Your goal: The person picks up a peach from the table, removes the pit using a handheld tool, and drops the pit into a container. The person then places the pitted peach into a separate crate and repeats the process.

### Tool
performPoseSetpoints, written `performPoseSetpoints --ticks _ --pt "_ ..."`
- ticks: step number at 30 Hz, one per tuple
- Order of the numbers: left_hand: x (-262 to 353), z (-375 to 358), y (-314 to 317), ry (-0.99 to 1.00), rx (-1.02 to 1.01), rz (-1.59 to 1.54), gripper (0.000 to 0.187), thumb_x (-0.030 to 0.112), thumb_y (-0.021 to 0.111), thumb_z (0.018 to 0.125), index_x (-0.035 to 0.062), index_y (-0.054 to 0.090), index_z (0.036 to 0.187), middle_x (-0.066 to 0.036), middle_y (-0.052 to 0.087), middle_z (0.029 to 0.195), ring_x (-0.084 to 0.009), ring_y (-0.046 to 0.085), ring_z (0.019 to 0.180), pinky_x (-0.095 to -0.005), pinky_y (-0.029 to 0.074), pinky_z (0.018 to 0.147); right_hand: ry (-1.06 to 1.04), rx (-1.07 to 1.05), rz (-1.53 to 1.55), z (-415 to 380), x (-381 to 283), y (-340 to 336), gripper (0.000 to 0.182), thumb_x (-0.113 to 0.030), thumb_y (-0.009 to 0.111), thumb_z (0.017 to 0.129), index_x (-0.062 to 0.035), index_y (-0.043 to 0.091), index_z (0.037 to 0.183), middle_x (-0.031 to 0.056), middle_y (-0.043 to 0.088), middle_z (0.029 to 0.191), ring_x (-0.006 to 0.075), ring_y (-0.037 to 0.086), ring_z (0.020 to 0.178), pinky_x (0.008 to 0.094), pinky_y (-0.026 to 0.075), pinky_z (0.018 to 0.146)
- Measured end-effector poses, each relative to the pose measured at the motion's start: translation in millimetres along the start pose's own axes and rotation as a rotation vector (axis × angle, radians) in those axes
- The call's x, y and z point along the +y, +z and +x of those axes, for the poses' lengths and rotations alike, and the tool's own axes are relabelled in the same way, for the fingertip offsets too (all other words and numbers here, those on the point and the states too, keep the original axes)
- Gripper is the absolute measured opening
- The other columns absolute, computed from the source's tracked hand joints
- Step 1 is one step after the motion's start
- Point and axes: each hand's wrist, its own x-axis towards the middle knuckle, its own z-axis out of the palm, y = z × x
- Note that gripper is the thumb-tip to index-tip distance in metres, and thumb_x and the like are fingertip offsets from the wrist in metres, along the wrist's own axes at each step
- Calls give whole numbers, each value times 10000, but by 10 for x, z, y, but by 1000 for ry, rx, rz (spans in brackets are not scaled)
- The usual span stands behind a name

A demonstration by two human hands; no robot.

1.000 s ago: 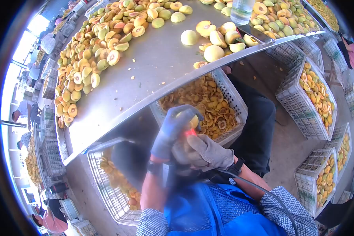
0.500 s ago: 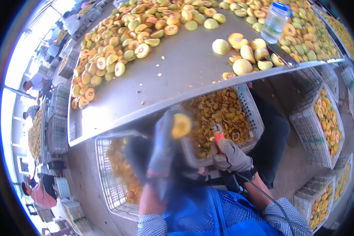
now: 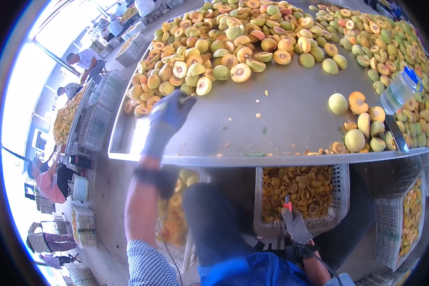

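My left hand (image 3: pixel 169 113), in a grey glove, reaches over the metal table (image 3: pixel 233 128) at the near left of a heap of halved peaches (image 3: pixel 240 72). Its fingers are apart and nothing shows in them. Closest to its fingertips lies a peach half (image 3: pixel 204 86), cut face up with a brown centre. Lower down, my gloved right hand (image 3: pixel 298 228) is closed round a red-handled tool (image 3: pixel 287 205) with a metal tip. That hand is at the near edge of a white plastic crate (image 3: pixel 341 209) holding scooped peach pieces (image 3: pixel 300 186).
A water bottle (image 3: pixel 398 95) with a blue lid stands at the right beside a knife (image 3: pixel 396 135) and a few peaches (image 3: pixel 355 140). Below my left arm is a crate of peach halves (image 3: pixel 174 214). More filled crates (image 3: pixel 391 229) stand right; other people (image 3: pixel 50 183) sit at left.
My left hand has gone from above the crate, where it held a peach half, up to the heap on the table, without that half. My right hand still grips the tool. The view has shifted.
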Motion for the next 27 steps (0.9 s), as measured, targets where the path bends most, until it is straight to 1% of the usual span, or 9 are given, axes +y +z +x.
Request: performPoseSetpoints --ticks 1,2,3,5,11,15,19,23,27 --pt "17 295 221 -64 -27 132 473 495 579 873 83 604 1105 -161 672 970 -323 640 936 -438 487 803 -28 16 -58 45 0 6 335 -429 520 955 -108 479 866 -13 438 547 99 399 410 264 299 387" --pt "-27 541 440 -97 -39 149 511 493 575 871 86 571 1180 -170 665 1046 -334 628 1002 -433 487 846 62 103 -138 -33 -214 35 317 -317 529 956 -10 592 911 89 518 673 115 530 679 340 416 569" --pt "-98 731 646 -126 -30 167 531 472 595 860 102 537 1236 -172 664 1059 -346 624 1008 -439 486 852 58 101 -144 9 -187 17 317 -317 529 956 -10 592 911 89 518 673 115 530 679 340 416 569" --pt "-223 848 904 -169 -67 72 572 425 648 825 105 492 1273 -189 653 1083 -356 620 1016 -440 487 851 46 3 60 25 -115 -25 292 -385 511 966 -110 475 873 -20 429 551 94 384 410 263 298 387" --pt "48 559 942 -201 -11 -407 524 310 748 718 68 472 1092 -170 635 969 -325 641 876 -398 496 804 -48 47 65 -72 -452 109 241 -312 502 980 -90 498 888 -30 422 541 64 381 418 244 292 388" --pt "453 -152 667 -91 -7 -966 502 179 721 831 41 481 1251 -66 620 968 -136 616 838 -245 512 665 -121 -17 122 -293 -1158 291 217 -270 500 978 -63 516 914 -27 464 582 55 415 445 231 314 397" --pt "992 -976 364 -259 -146 -1437 424 115 691 848 62 519 1232 -43 592 1014 -117 599 876 -230 508 772 -447 -5 -91 -392 -1792 485 208 -236 531 957 -30 540 986 2 514 630 76 462 519 234 366 475" --pt "1272 -1534 532 -205 -147 -1520 288 187 618 919 67 530 1166 -42 576 1038 -140 569 978 -283 489 858 -704 83 -240 -481 -2013 587 276 -245 565 940 -2 553 1071 97 582 720 170 563 641 312 453 597" --pt "1469 -1779 613 -226 -208 -1639 326 334 499 986 39 563 1109 -43 594 962 -112 573 890 -263 491 804 -544 116 -391 -523 -1791 615 277 -230 570 941 3 557 1091 142 616 804 203 598 713 331 480 663"
